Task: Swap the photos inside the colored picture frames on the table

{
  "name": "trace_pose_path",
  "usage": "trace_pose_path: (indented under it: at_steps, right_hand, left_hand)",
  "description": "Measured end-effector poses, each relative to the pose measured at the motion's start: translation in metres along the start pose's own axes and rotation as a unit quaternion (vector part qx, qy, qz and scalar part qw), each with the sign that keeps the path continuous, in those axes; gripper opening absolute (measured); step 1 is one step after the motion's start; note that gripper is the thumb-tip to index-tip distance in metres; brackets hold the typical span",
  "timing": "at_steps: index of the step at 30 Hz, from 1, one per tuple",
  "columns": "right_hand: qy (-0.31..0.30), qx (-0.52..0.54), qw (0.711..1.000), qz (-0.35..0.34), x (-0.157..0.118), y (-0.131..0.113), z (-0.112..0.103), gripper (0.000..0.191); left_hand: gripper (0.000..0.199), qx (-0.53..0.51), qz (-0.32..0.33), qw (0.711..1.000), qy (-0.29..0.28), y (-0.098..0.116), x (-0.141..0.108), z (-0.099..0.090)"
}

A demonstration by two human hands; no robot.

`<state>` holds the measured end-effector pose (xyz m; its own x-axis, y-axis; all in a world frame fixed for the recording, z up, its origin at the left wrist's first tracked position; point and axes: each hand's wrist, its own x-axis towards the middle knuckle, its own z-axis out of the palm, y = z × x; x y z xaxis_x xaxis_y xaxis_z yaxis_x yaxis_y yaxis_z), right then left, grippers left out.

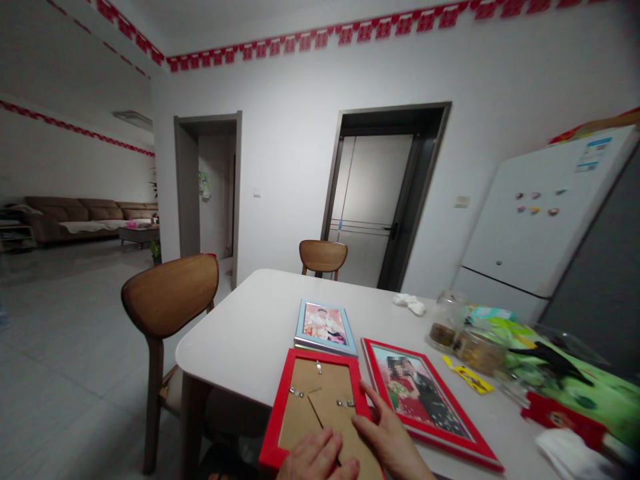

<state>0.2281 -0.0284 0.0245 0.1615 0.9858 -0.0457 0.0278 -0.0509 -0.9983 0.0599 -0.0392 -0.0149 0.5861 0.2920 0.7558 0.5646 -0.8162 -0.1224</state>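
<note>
A red picture frame (277, 427) lies face down at the near edge of the table, its brown backing board (327, 387) upward. Metal clips sit along the board's edges, and a dark slit line crosses its middle. My left hand (320, 457) rests on the lower part of the board with its fingers laid on the surface. Gripping the right edge of this frame is my right hand (387, 430), thumb over the board and forefinger along the rim. Beyond it lies a light-blue picture frame (325, 327), photo up. Another red picture frame (430, 397) with a couple's photo is to the right.
The white table (240, 327) carries glass jars (445, 320), a yellow packet (473, 380), crumpled tissue (410, 304) and green bags (575, 400) on its right. Wooden chairs (173, 297) stand at the left and far side. A white fridge (530, 220) is at right.
</note>
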Motion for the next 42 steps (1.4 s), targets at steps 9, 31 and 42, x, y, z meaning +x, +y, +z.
trace_pose_path:
  at_steps: [9, 31, 42]
  right_hand:
    - [0.030, -0.423, 0.898, -0.115, 0.019, 0.020, -0.006, 0.047]
    - [0.008, -0.568, 0.810, -0.147, 0.036, 0.001, 0.004, 0.023]
    - [-0.040, -0.530, 0.814, -0.234, 0.035, 0.000, 0.071, 0.023]
  left_hand:
    - [0.022, 0.035, 0.027, 0.999, -0.007, 0.003, -0.007, 0.014]
    - [0.061, -0.208, -0.377, 0.873, -0.227, -0.066, 0.008, -0.023]
    - [0.055, -0.179, -0.394, 0.878, -0.203, -0.064, -0.001, -0.010]
